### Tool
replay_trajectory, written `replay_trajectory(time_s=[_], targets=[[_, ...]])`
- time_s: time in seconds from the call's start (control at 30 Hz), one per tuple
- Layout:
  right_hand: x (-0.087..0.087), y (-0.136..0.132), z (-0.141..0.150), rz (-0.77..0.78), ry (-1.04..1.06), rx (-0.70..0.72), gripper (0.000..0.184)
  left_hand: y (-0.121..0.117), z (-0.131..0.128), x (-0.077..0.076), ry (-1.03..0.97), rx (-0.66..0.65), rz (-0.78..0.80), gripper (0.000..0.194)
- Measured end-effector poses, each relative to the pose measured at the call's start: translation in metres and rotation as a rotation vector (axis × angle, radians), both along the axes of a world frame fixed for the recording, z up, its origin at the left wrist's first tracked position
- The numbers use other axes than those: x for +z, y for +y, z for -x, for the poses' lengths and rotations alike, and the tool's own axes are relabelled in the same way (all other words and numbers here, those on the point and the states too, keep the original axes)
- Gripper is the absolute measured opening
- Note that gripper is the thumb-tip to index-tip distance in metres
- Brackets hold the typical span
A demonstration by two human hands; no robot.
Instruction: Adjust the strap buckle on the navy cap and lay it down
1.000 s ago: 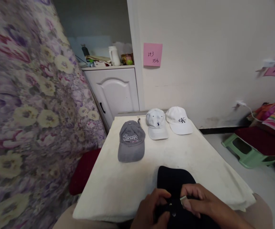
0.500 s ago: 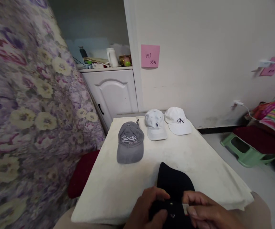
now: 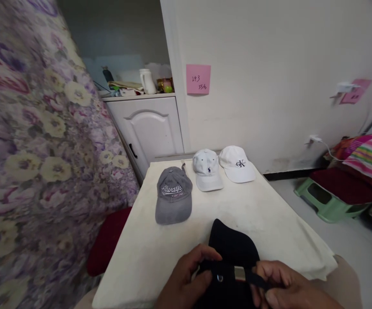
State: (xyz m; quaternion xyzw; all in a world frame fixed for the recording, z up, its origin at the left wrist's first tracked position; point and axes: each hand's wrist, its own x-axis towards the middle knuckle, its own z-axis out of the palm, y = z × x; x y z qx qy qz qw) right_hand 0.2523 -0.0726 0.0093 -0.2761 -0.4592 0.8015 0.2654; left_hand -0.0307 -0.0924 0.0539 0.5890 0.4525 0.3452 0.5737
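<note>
A black cap [image 3: 233, 242] lies at the near edge of the table, its brim pointing away from me. My left hand [image 3: 189, 274] grips the cap's back edge between thumb and fingers, beside a small metal eyelet [image 3: 220, 278]. With its fingers pinched, my right hand [image 3: 282, 285] holds the end of the cap's dark strap [image 3: 256, 280]. A metal buckle [image 3: 239, 273] sits on that strap between my two hands. Beyond the black cap stand a grey cap [image 3: 174, 195] with white lettering, a pale cap [image 3: 207, 169] and a white cap [image 3: 237, 164].
A cream cloth [image 3: 141, 257] covers the table. At the left hang a floral curtain [image 3: 44, 150] and a dark red seat [image 3: 108, 240]. A green stool [image 3: 327, 201] stands right of the table. Behind is a white cabinet [image 3: 150, 128] with a white jug [image 3: 147, 81] on top.
My right hand has moved off the buckle to the strap's end and drawn it rightward. The buckle now shows uncovered. The view has shifted slightly.
</note>
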Motion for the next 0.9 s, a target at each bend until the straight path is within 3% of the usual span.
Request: replay_trajectory(time_s=[0.23, 0.47, 0.67, 0.77, 0.9], targets=[[0.0, 0.003, -0.002, -0.023, -0.008, 0.036, 0.043, -0.003, -0.001, -0.005, -0.084, -0.029, 0.064, 0.03], [0.018, -0.007, -0.001, 0.07, -0.203, 0.098, 0.037, -0.005, -0.003, -0.004, 0.024, -0.07, 0.078, 0.031], [0.017, 0.005, 0.007, -0.134, -0.084, 0.05, 0.049, -0.002, -0.021, -0.004, 0.042, -0.103, 0.061, 0.027], [0.017, 0.007, 0.019, -0.227, -0.093, -0.021, 0.036, 0.0, -0.029, -0.003, 0.015, -0.084, 0.079, 0.028], [0.016, 0.006, 0.031, -0.224, -0.13, -0.065, 0.028, 0.0, -0.033, 0.001, 0.061, -0.05, 0.087, 0.024]])
